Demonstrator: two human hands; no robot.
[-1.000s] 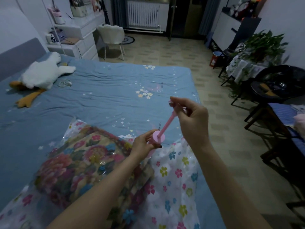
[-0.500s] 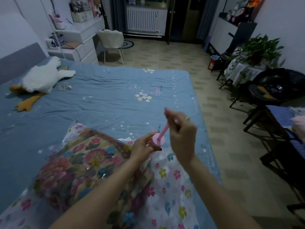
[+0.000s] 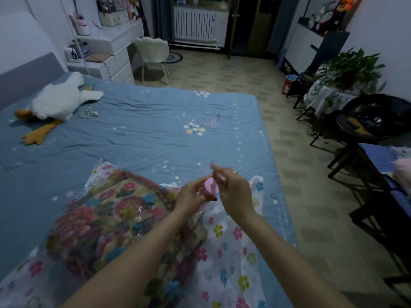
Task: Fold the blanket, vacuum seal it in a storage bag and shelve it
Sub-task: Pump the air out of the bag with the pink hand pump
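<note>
Left hand (image 3: 191, 196) gripping pump (image 3: 211, 188); goose toy (image 3: 59, 102) beyond

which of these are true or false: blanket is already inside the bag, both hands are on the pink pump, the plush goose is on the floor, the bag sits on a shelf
1. The floral blanket is inside the storage bag. True.
2. The left hand and right hand both hold the pink pump. True.
3. The plush goose lies on the floor. False: it lies on the bed.
4. The bag sits on a shelf. False: it lies on the bed.
</note>
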